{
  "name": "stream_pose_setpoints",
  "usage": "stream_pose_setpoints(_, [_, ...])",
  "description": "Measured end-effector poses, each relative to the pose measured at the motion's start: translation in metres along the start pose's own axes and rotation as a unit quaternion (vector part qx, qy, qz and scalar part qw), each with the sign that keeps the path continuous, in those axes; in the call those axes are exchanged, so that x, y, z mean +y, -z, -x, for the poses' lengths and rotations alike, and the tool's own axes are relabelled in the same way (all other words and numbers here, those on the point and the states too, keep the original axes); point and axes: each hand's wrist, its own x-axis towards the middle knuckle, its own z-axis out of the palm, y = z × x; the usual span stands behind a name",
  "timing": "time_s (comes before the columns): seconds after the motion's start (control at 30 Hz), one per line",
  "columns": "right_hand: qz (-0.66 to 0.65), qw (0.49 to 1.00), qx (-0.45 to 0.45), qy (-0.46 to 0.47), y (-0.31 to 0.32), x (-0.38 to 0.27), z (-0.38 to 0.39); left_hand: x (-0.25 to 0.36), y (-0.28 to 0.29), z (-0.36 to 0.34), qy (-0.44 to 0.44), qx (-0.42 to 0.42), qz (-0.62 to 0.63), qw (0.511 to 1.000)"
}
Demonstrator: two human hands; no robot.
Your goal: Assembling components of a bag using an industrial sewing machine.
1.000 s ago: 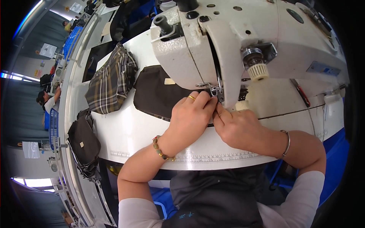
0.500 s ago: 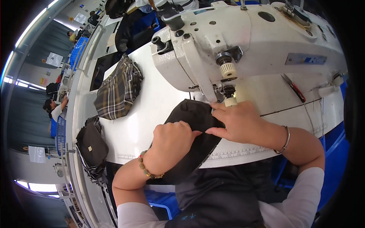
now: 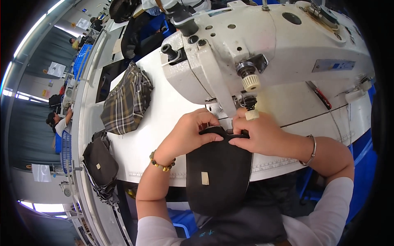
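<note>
A dark fabric piece (image 3: 219, 172) with a small beige tag hangs over the table's front edge toward my lap. My left hand (image 3: 193, 133) pinches its far edge, thumb on top and fingers folded behind. Close beside it, my right hand (image 3: 256, 133) grips the same edge, thumb pressed toward the left thumb. Between the two hands the edge is bunched upward. Both hands are just in front of the sewing machine (image 3: 262, 45), near its needle area. The needle itself is hidden behind the machine's head and my right fingers.
Plaid fabric pieces (image 3: 128, 102) lie on the white table (image 3: 164, 98) at the left. Nearer, a stack of dark fabric pieces (image 3: 100, 162) hangs over the table edge. Red-and-black thread snips (image 3: 320, 96) rest beneath the machine arm. Other people work at far left.
My left hand has moved forward to the fabric's far edge, beside my right hand. The fabric has swung straighter toward me, and its beige tag now shows.
</note>
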Motion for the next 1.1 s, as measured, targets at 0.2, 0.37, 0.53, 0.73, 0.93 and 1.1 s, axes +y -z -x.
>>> stream_pose_setpoints(0.2, [-0.072,0.995,0.0,0.068,-0.003,0.002,-0.004,0.003,0.005,0.002,0.063,-0.037,0.067,0.995])
stream_pose_setpoints(0.37, [-0.198,0.975,-0.006,0.098,-0.011,0.003,-0.004,0.014,0.007,0.006,0.064,-0.023,0.055,0.996])
stream_pose_setpoints(0.53, [-0.176,0.978,-0.021,0.111,-0.007,0.006,-0.005,0.011,0.004,0.006,0.026,-0.02,0.016,0.999])
stream_pose_setpoints(0.73, [-0.16,0.986,-0.041,0.026,0.003,-0.002,-0.005,0.001,0.005,0.006,0.019,-0.02,0.041,0.999])
stream_pose_setpoints(0.93, [-0.194,0.98,-0.031,-0.017,0.001,-0.001,-0.003,0.003,0.003,0.003,-0.013,-0.048,0.078,0.996])
stream_pose_setpoints(1.1, [-0.219,0.975,-0.023,-0.025,-0.002,0.0,-0.003,0.001,0.002,0.004,-0.009,-0.058,0.12,0.991])
